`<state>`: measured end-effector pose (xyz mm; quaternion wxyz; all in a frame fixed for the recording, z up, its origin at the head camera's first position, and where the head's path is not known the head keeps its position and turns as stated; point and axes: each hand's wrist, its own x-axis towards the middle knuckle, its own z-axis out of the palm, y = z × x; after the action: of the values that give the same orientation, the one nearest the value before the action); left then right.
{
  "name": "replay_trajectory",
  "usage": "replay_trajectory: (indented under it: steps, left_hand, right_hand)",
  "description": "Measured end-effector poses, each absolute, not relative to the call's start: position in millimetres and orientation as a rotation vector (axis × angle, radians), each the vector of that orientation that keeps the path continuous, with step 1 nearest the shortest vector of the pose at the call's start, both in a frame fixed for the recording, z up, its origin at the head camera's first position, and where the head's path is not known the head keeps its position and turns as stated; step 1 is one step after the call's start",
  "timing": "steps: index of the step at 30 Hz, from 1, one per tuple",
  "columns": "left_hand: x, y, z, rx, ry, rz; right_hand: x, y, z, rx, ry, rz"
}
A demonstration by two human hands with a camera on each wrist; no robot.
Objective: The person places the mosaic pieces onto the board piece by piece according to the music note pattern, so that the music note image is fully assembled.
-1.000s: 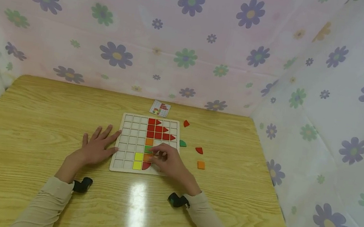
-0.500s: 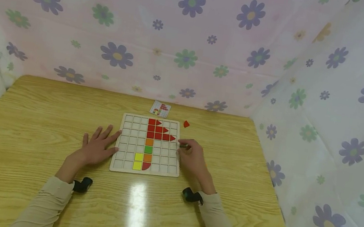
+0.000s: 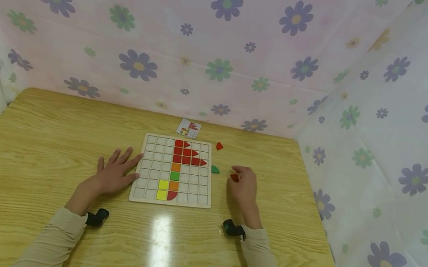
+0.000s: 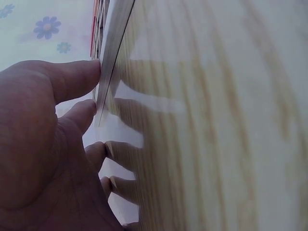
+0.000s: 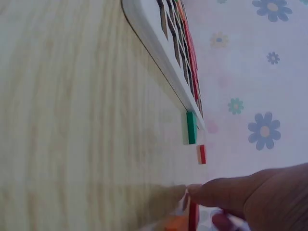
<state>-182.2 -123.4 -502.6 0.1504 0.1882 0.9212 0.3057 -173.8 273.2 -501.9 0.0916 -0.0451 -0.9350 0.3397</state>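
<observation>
My right hand is right of the board, thumb and index finger curled about a red quarter-circle piece. In the right wrist view the thumb presses the edge of this red piece. My left hand lies spread on the table; its thumb and index fingertip touch the left edge of the wooden grid board. On the board are red squares and triangles, orange squares, a green square, yellow squares and a red quarter circle.
A green quarter-circle piece lies against the board's right edge. Another red piece is farther back. A printed pattern card lies behind the board. An orange piece shows beside the right hand. Flowered cloth surrounds the wooden table.
My right hand has moved right, from over the board, past the green quarter circle, to the red quarter-circle piece. The left hand keeps its place at the board's edge.
</observation>
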Motion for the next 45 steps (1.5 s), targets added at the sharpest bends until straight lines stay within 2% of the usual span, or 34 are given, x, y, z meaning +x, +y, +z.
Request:
replay_trajectory:
  steps: [7,21,29,35,45]
  left_hand:
    - [-181,-123,-501,0.538,2.656,0.873]
    - [-182,-123,-503,0.546,2.659,0.864]
    - [-180,-123,-501,0.547,2.662,0.877]
    - [-180,-123,-500,0.543,2.659,0.883]
    - [-180,-123,-499,0.537,2.652,0.884]
  right_hand:
    - [-172,283,-498,-0.306,-2.869,0.940]
    - [-174,280,-499,-0.222,-2.740,1.189]
    - [-170,253,-508,0.065,-2.513,1.503]
    - [-162,224,-507,0.060,-2.490,1.728]
    - [-156,193,-508,0.181,-2.564,1.671]
